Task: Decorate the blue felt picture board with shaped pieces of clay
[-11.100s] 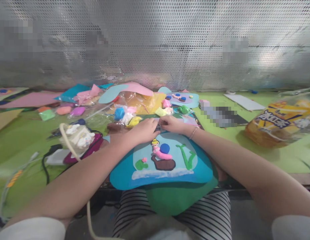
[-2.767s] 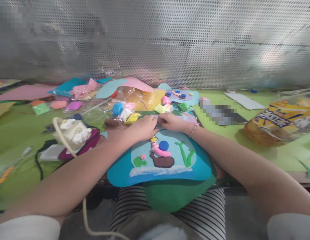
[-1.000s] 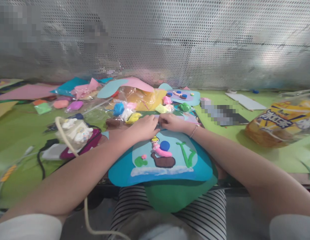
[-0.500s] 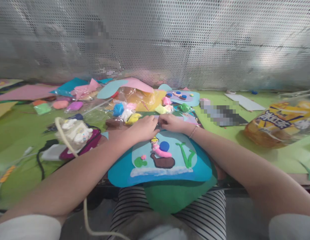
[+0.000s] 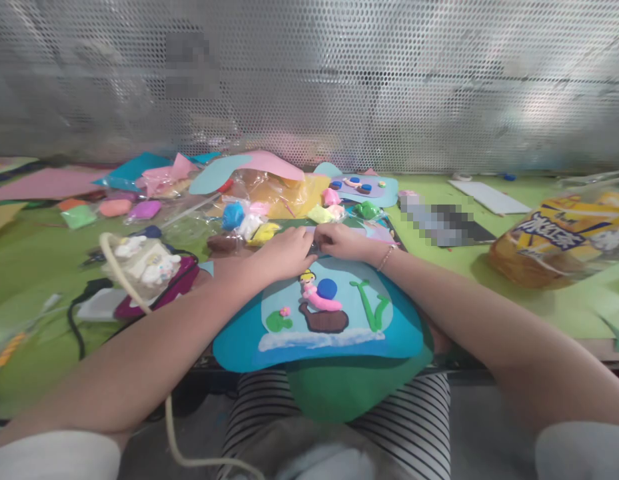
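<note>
My left hand [image 5: 285, 253] and my right hand [image 5: 342, 241] meet fingertip to fingertip just beyond the far edge of a blue paper picture [image 5: 319, 320]. Both have their fingers curled in a pinch on a small dark bit that I cannot make out. The picture carries clay shapes: a pink figure with a blue ball [image 5: 319, 295] on a brown mound, a green stem [image 5: 373, 308] and a white strip along the bottom. A green sheet [image 5: 354, 387] lies under the picture and hangs over my lap.
Clay lumps in plastic wrap [image 5: 249, 223] lie just beyond my hands. A second small clay picture [image 5: 362, 189] sits farther back. Coloured paper sheets [image 5: 54, 183] lie at the left, a white plush pouch [image 5: 139, 263] with cords near my left arm, a yellow snack bag [image 5: 564, 240] at right. Perforated metal screen [image 5: 339, 87] behind.
Both hands have stayed pinched together at the picture's far edge. Only the view has shifted slightly.
</note>
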A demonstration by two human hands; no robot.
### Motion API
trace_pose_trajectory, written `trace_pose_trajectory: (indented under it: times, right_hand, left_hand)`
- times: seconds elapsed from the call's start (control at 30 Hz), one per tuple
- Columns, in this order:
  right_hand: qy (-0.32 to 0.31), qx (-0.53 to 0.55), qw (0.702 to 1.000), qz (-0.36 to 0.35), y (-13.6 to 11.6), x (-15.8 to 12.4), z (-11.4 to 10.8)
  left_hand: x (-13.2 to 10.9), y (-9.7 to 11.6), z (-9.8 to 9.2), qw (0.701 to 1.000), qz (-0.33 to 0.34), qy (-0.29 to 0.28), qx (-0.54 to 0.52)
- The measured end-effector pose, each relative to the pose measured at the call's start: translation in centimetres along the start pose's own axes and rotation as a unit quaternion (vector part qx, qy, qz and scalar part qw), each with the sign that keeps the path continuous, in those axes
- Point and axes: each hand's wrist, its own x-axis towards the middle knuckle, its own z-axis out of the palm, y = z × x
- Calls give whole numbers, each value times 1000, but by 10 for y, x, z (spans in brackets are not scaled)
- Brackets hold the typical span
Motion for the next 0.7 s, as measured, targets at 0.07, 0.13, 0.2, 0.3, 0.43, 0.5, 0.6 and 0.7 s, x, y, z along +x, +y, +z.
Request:
trace_pose_trajectory:
  times: [0.07, 0.13, 0.2, 0.3, 0.43, 0.5, 0.6, 0.7]
  right_hand:
    - [-4, -1, 1000, 2, 0, 0, -1]
    - [-5, 1, 1000, 3, -1, 0, -1]
    - [-3, 3, 1000, 2, -1, 0, -1]
    - [-2, 12, 1000, 8, -2, 1, -1]
    - [-20, 66, 996, 64, -4, 4, 0]
    - [-23, 91, 992, 88, -4, 5, 0]
    - [-17, 96, 991, 91, -5, 5, 0]
    - [-14, 84, 993, 84, -5, 4, 1]
  left_hand:
    - [0, 0, 0, 1000, 2, 2, 3]
    - [0, -1, 2, 1000, 5, 3, 6]
    - [0, -2, 3, 1000, 6, 5, 10]
    - [0, -2, 3, 1000, 4, 4, 13]
    - [0, -1, 1, 1000, 3, 3, 10]
    - [-1, 0, 1, 1000, 3, 5, 7]
    - [0, 0, 1, 1000, 3, 5, 6]
    - [0, -1, 2, 1000, 5, -1, 9]
